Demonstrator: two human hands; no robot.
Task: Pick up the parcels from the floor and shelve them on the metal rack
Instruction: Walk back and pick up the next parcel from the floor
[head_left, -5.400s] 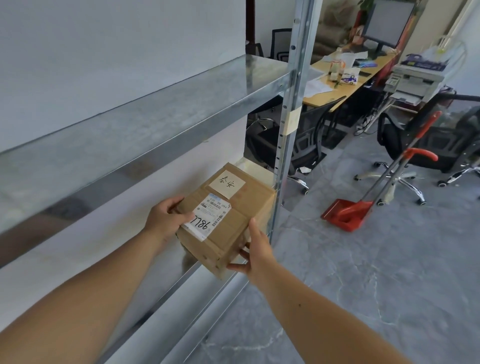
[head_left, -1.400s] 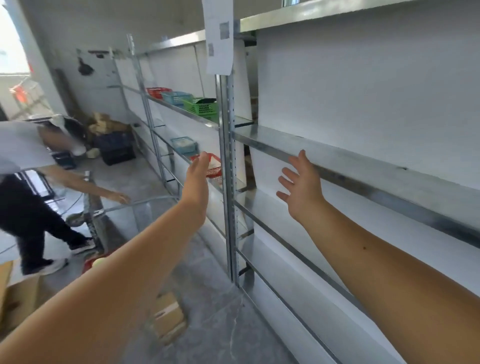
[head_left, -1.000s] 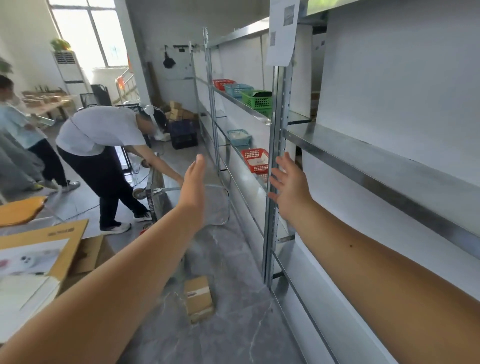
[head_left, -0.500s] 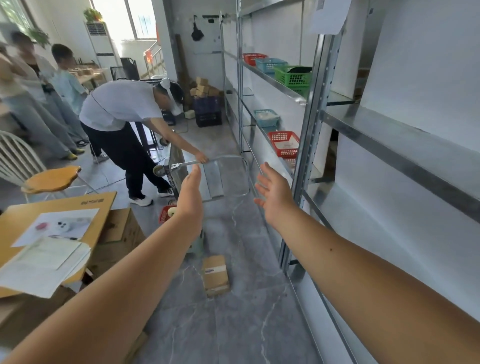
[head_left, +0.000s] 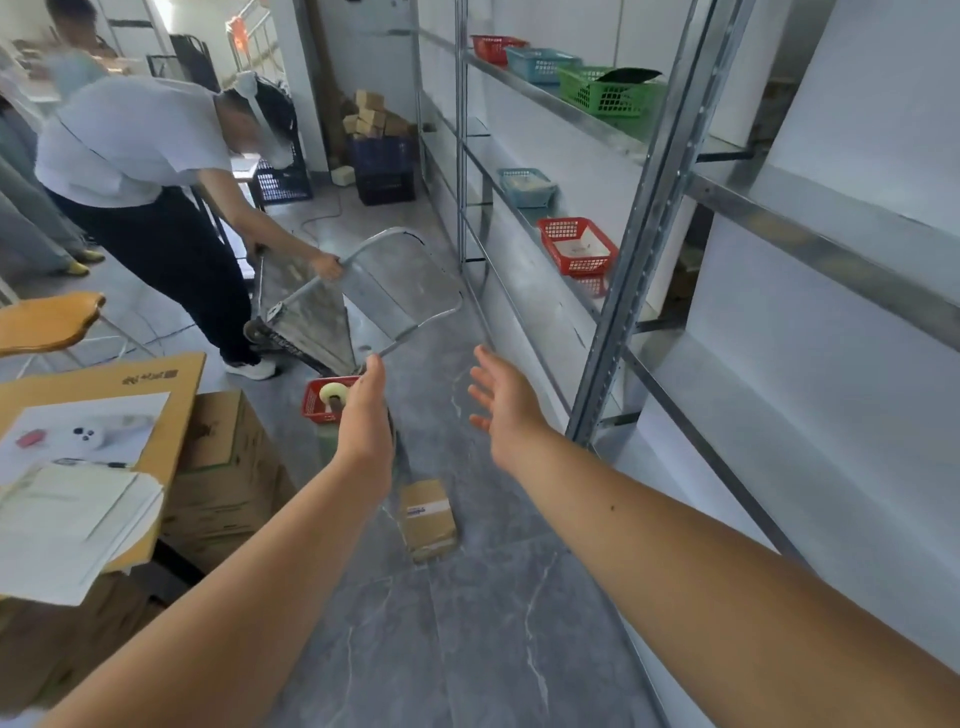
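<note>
A small brown cardboard parcel (head_left: 427, 516) with a white label lies flat on the grey floor, just below and between my two hands. My left hand (head_left: 367, 415) is stretched forward, fingers straight, holding nothing. My right hand (head_left: 505, 402) is raised palm inward with fingers spread, also empty. The metal rack (head_left: 631, 265) runs along the right side, its nearest shelves bare.
A person in a white shirt (head_left: 156, 171) bends over a metal hand trolley (head_left: 353, 296) ahead. A red basket with tape (head_left: 326, 399) sits on the floor. Stacked cartons (head_left: 223, 478) and a desk with papers (head_left: 93, 467) stand at left. Coloured baskets (head_left: 576, 244) sit on farther shelves.
I have let go of the parcel on the shelf and turned left along the rack. Both empty hands have dropped lower, and the floor parcel has come closer.
</note>
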